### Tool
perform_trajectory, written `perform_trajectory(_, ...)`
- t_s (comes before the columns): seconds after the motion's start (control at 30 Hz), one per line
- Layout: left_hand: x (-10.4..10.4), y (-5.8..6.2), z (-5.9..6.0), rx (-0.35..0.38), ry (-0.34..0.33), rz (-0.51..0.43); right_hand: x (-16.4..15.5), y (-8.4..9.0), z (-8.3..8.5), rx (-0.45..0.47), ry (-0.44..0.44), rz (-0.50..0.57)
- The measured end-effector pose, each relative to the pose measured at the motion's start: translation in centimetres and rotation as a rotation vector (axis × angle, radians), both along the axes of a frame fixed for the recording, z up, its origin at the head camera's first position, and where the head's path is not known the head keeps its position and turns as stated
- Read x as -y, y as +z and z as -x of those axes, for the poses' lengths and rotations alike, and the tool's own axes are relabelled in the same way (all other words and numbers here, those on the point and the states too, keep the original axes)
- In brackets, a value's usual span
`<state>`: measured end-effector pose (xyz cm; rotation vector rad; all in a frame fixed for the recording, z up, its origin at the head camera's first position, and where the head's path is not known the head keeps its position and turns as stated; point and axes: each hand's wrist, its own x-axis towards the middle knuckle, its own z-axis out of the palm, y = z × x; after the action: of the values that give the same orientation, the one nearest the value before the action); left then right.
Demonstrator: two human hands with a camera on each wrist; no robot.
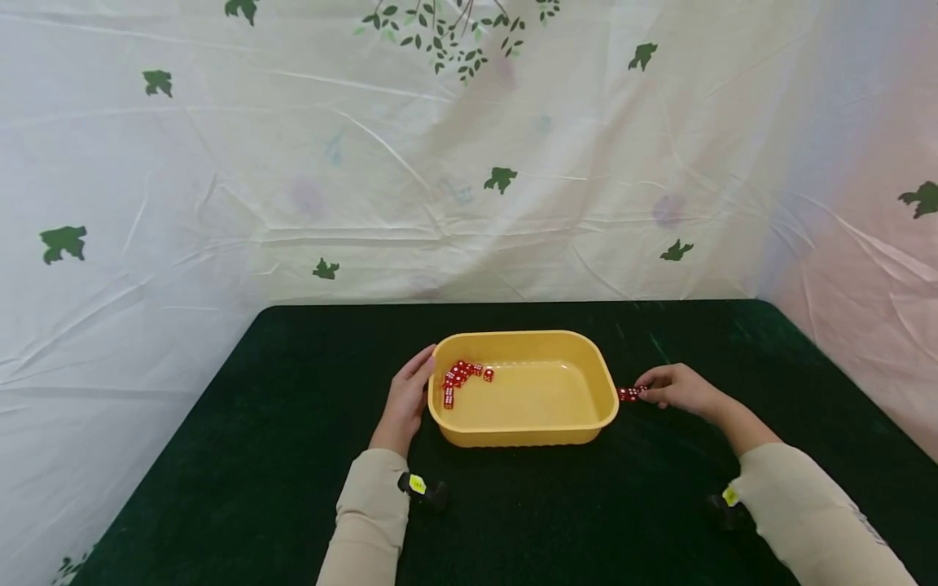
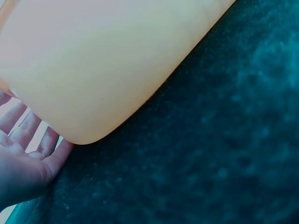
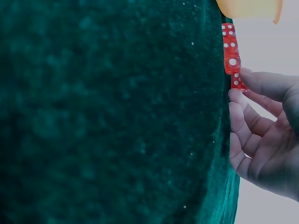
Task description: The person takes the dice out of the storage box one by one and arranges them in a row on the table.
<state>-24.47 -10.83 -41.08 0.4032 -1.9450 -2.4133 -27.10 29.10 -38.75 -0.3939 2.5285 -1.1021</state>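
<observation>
The left hand point(image 1: 401, 399) rested in a loose grip, fingers unclenched against a yellow, rounded-rectangular plastic tub point(image 1: 542, 399). The right hand point(image 1: 681, 389), its grip pinched, held 1 red, white-dotted cubic die point(image 3: 236, 81) ending a row beside the tub, on the dark-green cloth-covered desk point(image 1: 542, 513). Only the head view showed the dice cluster point(image 1: 462, 373) inside.

On my feed the tub point(image 1: 542, 395) read yellow, the dice point(image 1: 460, 374) red with white pips point(image 3: 232, 61), the tablecloth point(image 1: 256, 456) dark green, the sleeves point(image 1: 370, 509) cream. The whitish backdrop sheet point(image 1: 572, 146) carried green leaf sprigs point(image 1: 441, 41) and, as far as I could tell, faint purplish blots point(image 1: 668, 210).
</observation>
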Motion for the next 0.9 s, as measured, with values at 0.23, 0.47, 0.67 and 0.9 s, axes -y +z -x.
perform_trajectory(0.23, 0.00, 0.03, -0.13, -0.007, 0.003, -0.002, 0.35, -0.06, -0.07, -0.004, -0.013, -0.013)
perform_trajectory(0.47, 0.02, 0.01, -0.05, -0.010, 0.002, -0.002, 0.36, -0.39, 0.02, -0.005, -0.033, -0.007)
perform_trajectory(0.67, -0.05, 0.00, -0.01, -0.009, 0.004, 0.001, 0.19, -0.28, -0.12, -0.021, 0.010, 0.016)
perform_trajectory(0.9, -0.07, -0.02, -0.04, -0.010, 0.007, 0.002, 0.21, 0.42, -0.03, 0.015, -0.030, -0.024)
